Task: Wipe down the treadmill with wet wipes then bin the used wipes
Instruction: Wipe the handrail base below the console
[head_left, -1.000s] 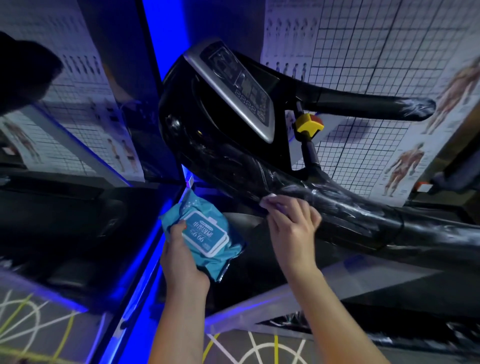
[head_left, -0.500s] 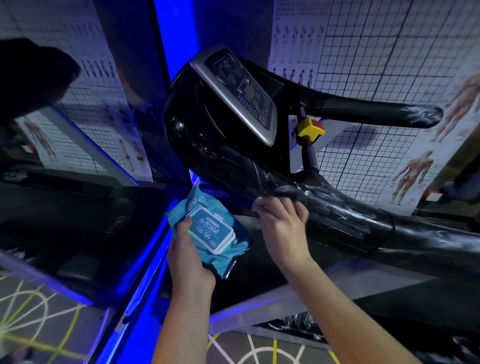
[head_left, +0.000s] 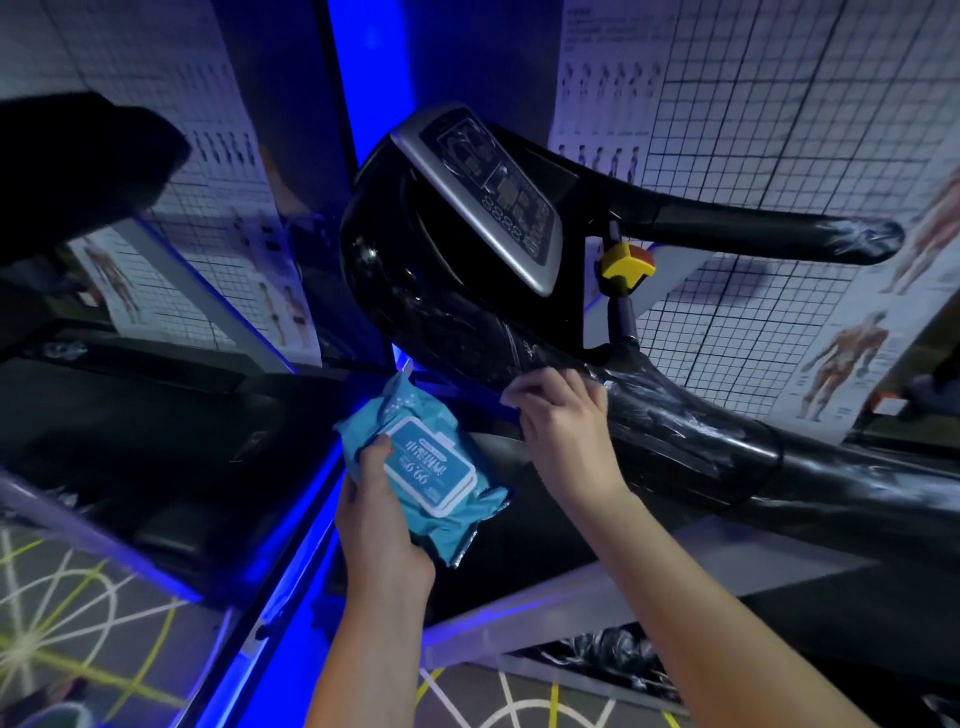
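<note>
A black treadmill fills the middle, with a silver console (head_left: 493, 208) and a plastic-wrapped handrail (head_left: 691, 421) running to the right. My right hand (head_left: 566, 421) presses on the near end of that handrail, fingers laid over it; a pale edge of a wipe (head_left: 508, 399) shows under the fingertips. My left hand (head_left: 374, 493) grips a teal pack of wet wipes (head_left: 431, 467) with a white lid, held below the console.
A yellow and red safety key (head_left: 626, 265) hangs right of the console. A second handrail (head_left: 769, 228) reaches right, above. Anatomy posters (head_left: 852, 353) and grid charts cover the walls. Blue light strips (head_left: 291, 551) run along the treadmill's left edge. Another dark machine (head_left: 83, 161) stands left.
My right hand with the wipe has slid left along the handrail toward the console. The left hand keeps the pack in the same place. The view has shifted slightly.
</note>
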